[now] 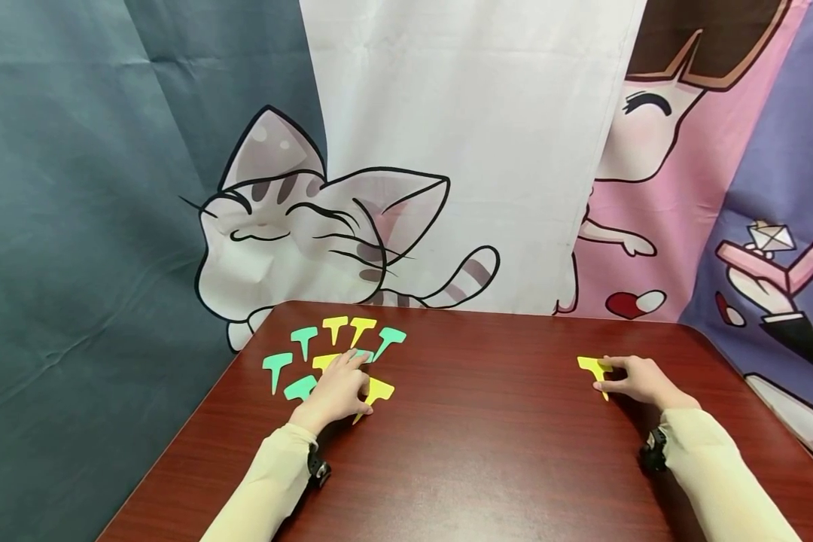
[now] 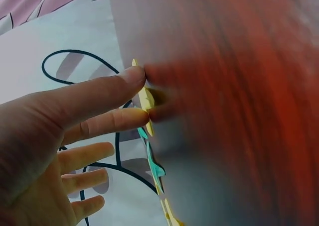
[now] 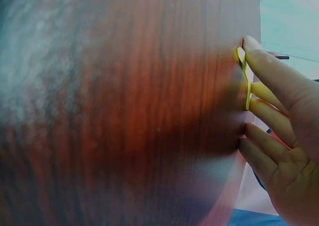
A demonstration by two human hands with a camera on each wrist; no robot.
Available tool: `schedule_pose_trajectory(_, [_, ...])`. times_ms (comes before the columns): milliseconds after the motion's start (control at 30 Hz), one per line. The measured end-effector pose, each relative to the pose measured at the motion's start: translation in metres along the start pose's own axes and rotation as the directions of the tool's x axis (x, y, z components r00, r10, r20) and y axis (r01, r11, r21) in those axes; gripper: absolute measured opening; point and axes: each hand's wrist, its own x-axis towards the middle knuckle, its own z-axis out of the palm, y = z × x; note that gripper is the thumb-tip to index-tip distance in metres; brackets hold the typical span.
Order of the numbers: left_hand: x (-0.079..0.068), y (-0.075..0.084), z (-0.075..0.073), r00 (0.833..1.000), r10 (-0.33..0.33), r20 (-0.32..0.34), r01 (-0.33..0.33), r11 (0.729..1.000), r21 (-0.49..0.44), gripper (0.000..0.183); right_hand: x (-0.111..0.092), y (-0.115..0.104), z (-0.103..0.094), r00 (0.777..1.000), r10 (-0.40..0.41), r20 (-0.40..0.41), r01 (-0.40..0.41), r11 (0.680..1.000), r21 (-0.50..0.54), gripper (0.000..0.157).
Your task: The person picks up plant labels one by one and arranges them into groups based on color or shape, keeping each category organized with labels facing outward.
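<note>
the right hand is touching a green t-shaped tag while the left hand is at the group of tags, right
Not quite: the T-shaped tag that the right hand is touching is yellow, not green, as the head view shows. The left hand is indeed at the group of tags.

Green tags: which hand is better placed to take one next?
Left, likely: the left hand, on a yellow tag, is beside the green tags; the right hand, on a lone yellow tag, is across the table.
</note>
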Motion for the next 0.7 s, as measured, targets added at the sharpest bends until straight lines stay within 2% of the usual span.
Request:
schedule_pose_trajectory(267, [0.0045,0.0022,0.0006,0.998,-0.04,0.039,0.04,0.999,-0.011,0.035,0.0,0.001,0.0006,1.0,-0.003,-0.012,0.003,1.0,0.0,0.067])
schedule_pose_trajectory(500, [0.0063,0.0051,0.0006,0.996,-0.084,0.043,0.086,0.996,-0.029,0.034,0.0013,0.0023,0.0012,1.0,0.011,-0.004,-0.011,1.0,-0.005,0.068])
schedule_pose_trajectory(700, [0.0091,0.0094,0.0007,0.99,-0.13,0.057,0.13,0.991,0.018,0.034,0.0021,0.0026,0.0027,1.0,0.021,0.0,-0.021,1.0,-0.005,0.068])
